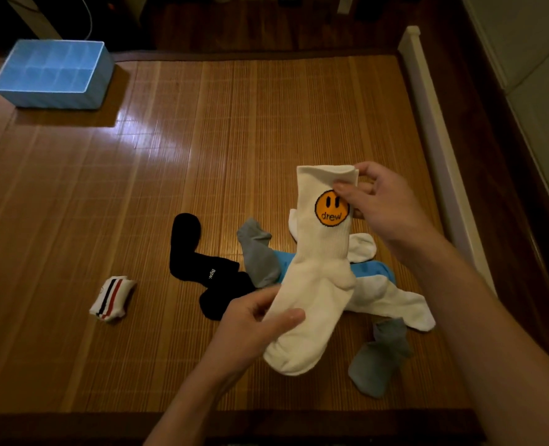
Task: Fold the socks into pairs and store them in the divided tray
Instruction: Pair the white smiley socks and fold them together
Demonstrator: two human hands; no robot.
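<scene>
Above the bamboo mat (170, 188), both hands held a ribbed cream sock (315, 284) w/ orange smiley patch. Right hand (382, 201) pinched the cuff, thumb vs. curled fingers; left hand (253, 320) pinched the foot end. Loose sock pile (257, 259) lay beneath. Blue divided tray (54, 75) sat far left, well apart.

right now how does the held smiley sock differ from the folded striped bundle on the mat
The long white sock with an orange smiley face is stretched full length; the small white bundle with black and red stripes is folded compact. The smiley sock is held by the left hand at the foot and the right hand at the cuff; the striped bundle lies untouched on the bamboo mat. Both are mainly white.
</scene>
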